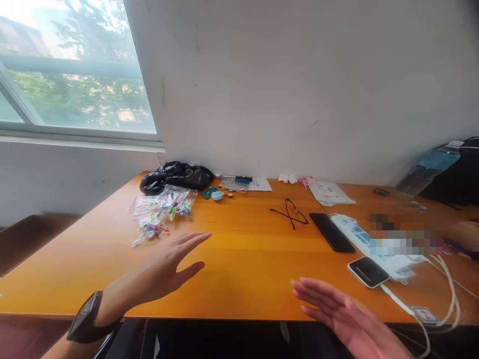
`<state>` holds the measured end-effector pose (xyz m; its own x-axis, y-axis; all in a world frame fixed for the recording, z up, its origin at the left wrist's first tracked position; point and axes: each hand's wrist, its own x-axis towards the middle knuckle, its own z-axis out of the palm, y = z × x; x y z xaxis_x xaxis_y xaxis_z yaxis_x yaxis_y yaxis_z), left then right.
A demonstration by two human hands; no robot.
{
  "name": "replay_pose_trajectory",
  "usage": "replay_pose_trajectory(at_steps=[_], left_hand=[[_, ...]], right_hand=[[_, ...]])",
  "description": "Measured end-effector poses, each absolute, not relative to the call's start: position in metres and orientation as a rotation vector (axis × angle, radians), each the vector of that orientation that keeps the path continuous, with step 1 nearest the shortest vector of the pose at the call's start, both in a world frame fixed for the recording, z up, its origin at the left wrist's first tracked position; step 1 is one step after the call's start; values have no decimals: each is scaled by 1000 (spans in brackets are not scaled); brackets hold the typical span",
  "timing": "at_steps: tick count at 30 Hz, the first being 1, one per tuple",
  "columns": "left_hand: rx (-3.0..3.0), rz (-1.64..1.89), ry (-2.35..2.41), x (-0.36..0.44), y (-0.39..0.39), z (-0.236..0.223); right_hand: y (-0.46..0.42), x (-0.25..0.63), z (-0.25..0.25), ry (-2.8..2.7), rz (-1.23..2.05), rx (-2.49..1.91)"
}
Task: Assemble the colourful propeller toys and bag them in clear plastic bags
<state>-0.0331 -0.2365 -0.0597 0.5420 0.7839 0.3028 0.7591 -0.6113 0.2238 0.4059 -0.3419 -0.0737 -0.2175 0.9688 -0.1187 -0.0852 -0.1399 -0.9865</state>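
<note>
My left hand (160, 271) reaches out flat over the orange wooden table (239, 249), fingers stretched and apart, holding nothing; a dark watch sits on its wrist. Its fingertips point toward clear plastic bags of small colourful parts (160, 212) at the left. My right hand (344, 314) hovers at the table's front edge, fingers extended and slightly blurred, empty. Black-framed glasses (294, 213) and a black phone (332, 232) lie beyond it.
A black plastic bag (175, 177) sits against the white wall. Papers (329, 193), small tools and a power strip (370, 244) with cables lie at the right, with a second phone (368, 271). Another person's hand (464, 234) rests at the far right.
</note>
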Motion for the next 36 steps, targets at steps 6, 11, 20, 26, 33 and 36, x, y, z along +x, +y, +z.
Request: replay_pose_trajectory(at_steps=[6, 11, 20, 26, 33, 36], left_hand=[[2613, 815, 1137, 28, -227, -12], [2411, 1038, 997, 62, -222, 3], [2508, 710, 982, 58, -145, -22], [2693, 347, 1723, 25, -50, -51], [2447, 91, 1994, 19, 14, -66], [2398, 146, 2033, 20, 26, -71]], right_hand=[[-270, 323, -38, -1080, 1839, -609], [-254, 296, -29, -1117, 1879, -530], [-182, 312, -59, -1517, 1516, -941], [-150, 324, -112, -1742, 1137, -1178], [-166, 315, -123, -2019, 854, -1222], [-170, 311, -121, -2109, 764, -1192]])
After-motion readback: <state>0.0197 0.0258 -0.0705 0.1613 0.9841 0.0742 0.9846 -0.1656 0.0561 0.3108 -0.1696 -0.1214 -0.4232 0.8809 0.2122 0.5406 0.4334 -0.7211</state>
